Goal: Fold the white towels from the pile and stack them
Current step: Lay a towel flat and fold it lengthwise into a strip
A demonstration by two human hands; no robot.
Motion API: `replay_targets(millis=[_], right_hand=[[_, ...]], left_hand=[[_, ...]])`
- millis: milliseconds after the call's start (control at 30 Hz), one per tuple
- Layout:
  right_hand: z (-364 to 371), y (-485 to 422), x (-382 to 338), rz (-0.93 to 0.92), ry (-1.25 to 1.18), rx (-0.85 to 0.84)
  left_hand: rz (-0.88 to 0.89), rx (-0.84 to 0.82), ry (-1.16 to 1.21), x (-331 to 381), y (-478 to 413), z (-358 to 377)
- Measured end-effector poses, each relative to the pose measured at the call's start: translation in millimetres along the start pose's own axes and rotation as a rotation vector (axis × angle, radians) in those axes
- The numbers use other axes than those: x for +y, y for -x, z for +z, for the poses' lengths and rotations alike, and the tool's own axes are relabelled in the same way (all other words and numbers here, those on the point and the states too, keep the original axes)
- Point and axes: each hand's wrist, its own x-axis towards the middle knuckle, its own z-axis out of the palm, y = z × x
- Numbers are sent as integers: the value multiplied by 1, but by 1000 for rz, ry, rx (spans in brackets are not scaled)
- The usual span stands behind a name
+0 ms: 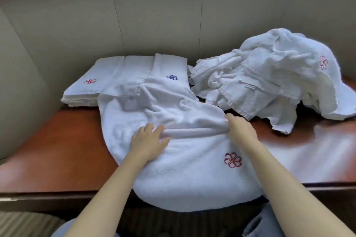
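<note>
I see reddish wooden worktop (57,150), white flower-embroidered towel (192,179) spread over its near edge. Crumpled white towel pile (269,75) back right, folded white towel stack (107,79) back left. Left hand (148,145) flat on the spread towel, fingers released; right hand (239,131) fingers pinching its ridge.

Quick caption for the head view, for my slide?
Left hand presses and right hand pinches a ridge in the spread towel; folded stack behind-left, unfolded pile right.

A spread towel (183,179) lies on the table (57,150), its 6 o'clock end hanging over the front edge and its 12 o'clock end lapping onto the folded stack (107,79) at 11 o'clock. The unfolded pile (269,75) sits at 2 o'clock, just beside the stack.
</note>
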Motion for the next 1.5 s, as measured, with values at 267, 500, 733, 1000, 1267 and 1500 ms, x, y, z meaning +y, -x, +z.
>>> replay_targets(millis=[267, 500, 733, 1000, 1267, 1500], right_hand=[[19, 21, -47, -85, 198, 175], [59, 35, -68, -252, 174, 118], [62, 26, -49, -377, -34, 155], [55, -25, -50, -527, -54, 121], [34, -40, -98, -564, 314, 548], [58, -9, -88, -367, 128, 175]], left_hand=[[-32, -375, -53, 7, 23, -39], [-27, -164, 645, -20, 20, -48], [-389, -21, 12, -52, -6, -18], [-888, -67, 25, -92, 3, -34], [-779, 13, -34, -88, 12, -28], [-257, 172, 181, -98, -25, -21]])
